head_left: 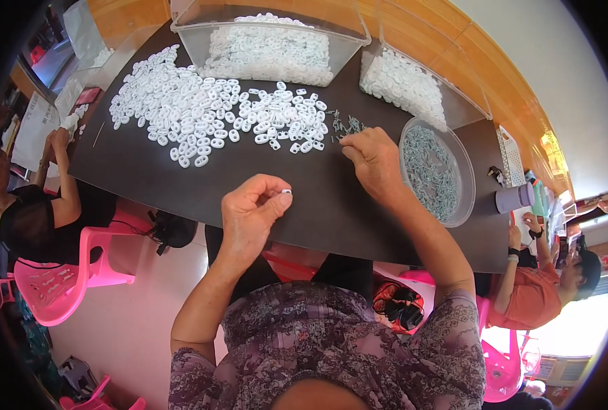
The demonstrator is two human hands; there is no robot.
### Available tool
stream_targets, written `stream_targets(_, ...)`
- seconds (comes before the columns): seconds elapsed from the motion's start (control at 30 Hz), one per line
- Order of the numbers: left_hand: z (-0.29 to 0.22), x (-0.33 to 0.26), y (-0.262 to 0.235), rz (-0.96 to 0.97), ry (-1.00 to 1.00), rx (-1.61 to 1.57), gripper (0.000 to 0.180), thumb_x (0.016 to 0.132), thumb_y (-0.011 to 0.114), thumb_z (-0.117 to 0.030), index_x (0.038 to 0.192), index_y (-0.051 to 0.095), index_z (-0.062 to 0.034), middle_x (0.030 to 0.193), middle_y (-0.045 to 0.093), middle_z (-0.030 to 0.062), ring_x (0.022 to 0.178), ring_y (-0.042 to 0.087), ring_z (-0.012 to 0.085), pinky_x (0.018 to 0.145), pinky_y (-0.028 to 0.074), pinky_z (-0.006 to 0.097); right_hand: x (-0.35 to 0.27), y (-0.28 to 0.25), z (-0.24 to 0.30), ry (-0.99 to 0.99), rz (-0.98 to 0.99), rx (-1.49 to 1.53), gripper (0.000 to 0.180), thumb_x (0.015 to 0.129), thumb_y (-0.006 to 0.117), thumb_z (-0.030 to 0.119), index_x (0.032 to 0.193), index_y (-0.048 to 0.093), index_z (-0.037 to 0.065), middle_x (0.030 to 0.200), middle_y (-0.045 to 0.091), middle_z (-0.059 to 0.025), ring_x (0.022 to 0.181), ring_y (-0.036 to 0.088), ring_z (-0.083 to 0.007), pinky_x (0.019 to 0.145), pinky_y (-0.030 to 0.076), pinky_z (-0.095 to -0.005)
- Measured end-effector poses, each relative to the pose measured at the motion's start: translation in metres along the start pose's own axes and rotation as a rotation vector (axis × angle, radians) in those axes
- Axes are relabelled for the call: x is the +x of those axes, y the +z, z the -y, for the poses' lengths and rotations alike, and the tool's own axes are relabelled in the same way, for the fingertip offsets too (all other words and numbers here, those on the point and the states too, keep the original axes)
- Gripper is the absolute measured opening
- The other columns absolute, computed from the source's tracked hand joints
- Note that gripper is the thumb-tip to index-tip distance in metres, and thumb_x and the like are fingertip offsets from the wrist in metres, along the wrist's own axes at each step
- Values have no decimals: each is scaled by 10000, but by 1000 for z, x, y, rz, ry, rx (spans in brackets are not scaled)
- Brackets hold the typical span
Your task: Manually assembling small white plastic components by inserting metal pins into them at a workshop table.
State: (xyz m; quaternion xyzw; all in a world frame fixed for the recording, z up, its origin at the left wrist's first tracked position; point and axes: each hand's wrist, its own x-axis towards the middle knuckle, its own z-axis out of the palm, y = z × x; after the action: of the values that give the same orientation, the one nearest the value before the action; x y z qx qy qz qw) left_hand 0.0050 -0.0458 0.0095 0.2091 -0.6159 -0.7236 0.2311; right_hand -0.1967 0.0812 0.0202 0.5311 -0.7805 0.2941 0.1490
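My left hand is above the near part of the dark table, thumb and forefinger pinching a small white plastic piece that is mostly hidden by the fingertips. My right hand is closed, its fingertips at the near edge of a small scatter of loose metal screws; whatever is between them is too small to make out. Just right of that hand stands a round clear tub full of similar screws. Many white oval plastic pieces with holes lie heaped across the table's far left, and a smaller group lies nearer the middle.
Behind the heaps, a large clear bin holds white pieces; another clear bin stands at the far right. A lilac cup is by the table's right edge. One person sits at left, another at right, near pink chairs.
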Motion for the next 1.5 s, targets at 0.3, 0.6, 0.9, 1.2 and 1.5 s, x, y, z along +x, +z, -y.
stream_targets(0.3,12,2,6,51,4,-37,127,842,646,-138,869,598,-24,699,559,-16,590,480,36,504,375,166,4,10,-1,-1,1,-121,116,684,682,45,795,656,67,730,561,-83,746,531,-270,645,438,-370)
stream_targets(0.6,15,0,6,34,27,-25,119,840,646,-123,873,603,-17,705,565,-15,594,485,34,501,376,163,14,26,-6,-199,34,-279,94,657,661,17,710,593,56,714,512,-91,703,493,-271,596,408,-383)
stream_targets(0.9,15,0,4,35,26,-35,127,842,647,-126,884,606,-14,716,569,-15,602,490,36,512,377,161,26,28,-8,-286,91,-230,108,645,609,-34,698,552,42,708,506,-97,706,490,-279,608,410,-379)
stream_targets(1.2,11,6,6,70,-59,-123,109,833,644,-106,860,603,-9,703,580,9,582,497,45,502,381,167,6,3,19,-57,14,-10,50,730,594,9,755,553,25,728,552,-140,694,551,-307,614,447,-389)
stream_targets(1.5,11,11,34,97,-78,-171,89,833,637,-102,845,604,-20,680,571,-18,559,484,27,475,368,161,-27,-4,38,384,250,520,104,770,617,-10,865,598,26,744,558,25,668,485,-39,604,413,-204)
